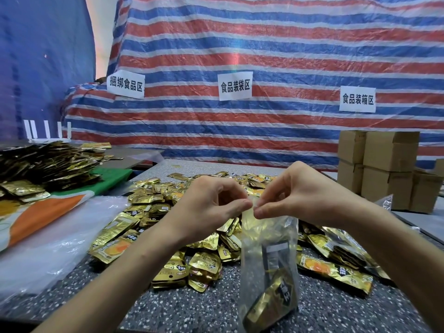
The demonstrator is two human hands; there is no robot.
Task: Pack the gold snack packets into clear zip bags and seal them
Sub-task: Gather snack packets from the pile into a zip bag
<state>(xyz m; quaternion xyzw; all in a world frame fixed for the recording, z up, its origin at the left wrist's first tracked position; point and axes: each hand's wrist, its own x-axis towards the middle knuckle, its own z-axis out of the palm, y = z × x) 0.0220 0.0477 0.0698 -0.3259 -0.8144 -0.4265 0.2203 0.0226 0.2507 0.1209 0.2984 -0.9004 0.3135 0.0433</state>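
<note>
Both hands pinch the zip bag [269, 255] holding gold packets [271, 299]

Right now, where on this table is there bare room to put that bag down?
Bare speckled table shows at the near edge, in front of the gold packets and left of the hanging zip bag, plus a strip behind the pile. The middle is crowded; plastic sheets cover the left, cardboard boxes the right.

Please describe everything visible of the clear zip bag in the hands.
The clear zip bag is thin, crinkled transparent plastic, hanging upright over the speckled table. The left hand and right hand pinch its top edge. Gold packets lie inside, toward its bottom. Whether the zip is closed cannot be told.
</note>
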